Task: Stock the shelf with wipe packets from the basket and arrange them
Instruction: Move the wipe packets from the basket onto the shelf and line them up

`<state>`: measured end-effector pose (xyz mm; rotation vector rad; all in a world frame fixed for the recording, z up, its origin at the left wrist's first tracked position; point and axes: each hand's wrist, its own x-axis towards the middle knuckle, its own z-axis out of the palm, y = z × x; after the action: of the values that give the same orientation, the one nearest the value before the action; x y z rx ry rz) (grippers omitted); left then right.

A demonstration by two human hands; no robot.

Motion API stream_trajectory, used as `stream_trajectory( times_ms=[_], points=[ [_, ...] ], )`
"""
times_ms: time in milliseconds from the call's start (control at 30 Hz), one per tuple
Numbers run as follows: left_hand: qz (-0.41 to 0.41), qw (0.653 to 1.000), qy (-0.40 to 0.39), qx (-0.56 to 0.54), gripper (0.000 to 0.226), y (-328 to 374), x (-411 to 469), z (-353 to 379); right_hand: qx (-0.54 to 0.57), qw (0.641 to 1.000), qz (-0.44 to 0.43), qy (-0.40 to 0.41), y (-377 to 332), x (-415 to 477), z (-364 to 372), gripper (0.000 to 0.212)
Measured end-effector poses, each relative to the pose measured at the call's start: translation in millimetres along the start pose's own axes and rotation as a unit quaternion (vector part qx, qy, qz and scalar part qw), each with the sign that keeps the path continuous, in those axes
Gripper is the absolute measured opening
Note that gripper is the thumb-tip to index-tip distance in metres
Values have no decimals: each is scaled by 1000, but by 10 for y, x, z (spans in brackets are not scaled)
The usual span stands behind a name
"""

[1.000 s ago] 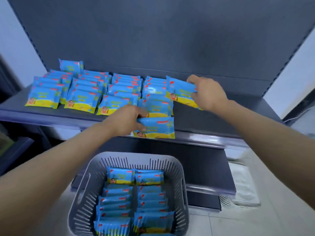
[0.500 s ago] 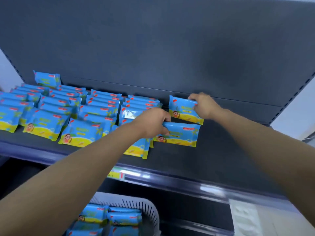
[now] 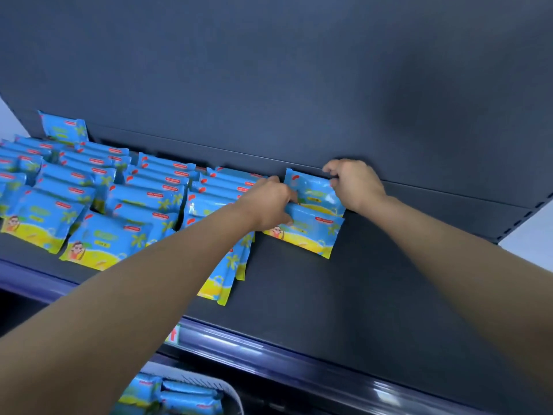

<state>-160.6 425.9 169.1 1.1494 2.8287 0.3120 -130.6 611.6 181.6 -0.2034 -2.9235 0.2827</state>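
The left hand (image 3: 269,205) curls its fingers (image 3: 284,196) round the top edge of the front packet (image 3: 308,233). The right hand (image 3: 356,184) pinches the top corner of the back packet (image 3: 314,190), which leans on the wall (image 3: 299,85) at the back of the shelf (image 3: 374,295). The two packets touch each other, just right of the rows (image 3: 119,205) of other packets. More packets lie in the basket (image 3: 235,396) below the shelf.

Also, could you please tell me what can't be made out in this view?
Head view:
- Basket: cut off by the bottom edge, contents mostly unseen.
- Leftmost packet rows: cut off by the left edge.
- Fourth packet row: largely covered by the left forearm.
- Packet lettering: too small.
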Motion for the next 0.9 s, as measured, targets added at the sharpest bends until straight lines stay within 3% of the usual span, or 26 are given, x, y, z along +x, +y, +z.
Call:
stream_trajectory(
  times_ms=[400,633,900],
  points=[
    [-27,995,50,77,48,36,358,201,-3,998,-29,56,6,-187,-176,30],
    [17,983,179,41,45,7,3,-21,-37,994,-48,90,-323,-399,-289,37],
    [95,928,353,68,42,-146,-971,-650,-69,982,-85,154,-1155,-918,-630,42]
  ],
)
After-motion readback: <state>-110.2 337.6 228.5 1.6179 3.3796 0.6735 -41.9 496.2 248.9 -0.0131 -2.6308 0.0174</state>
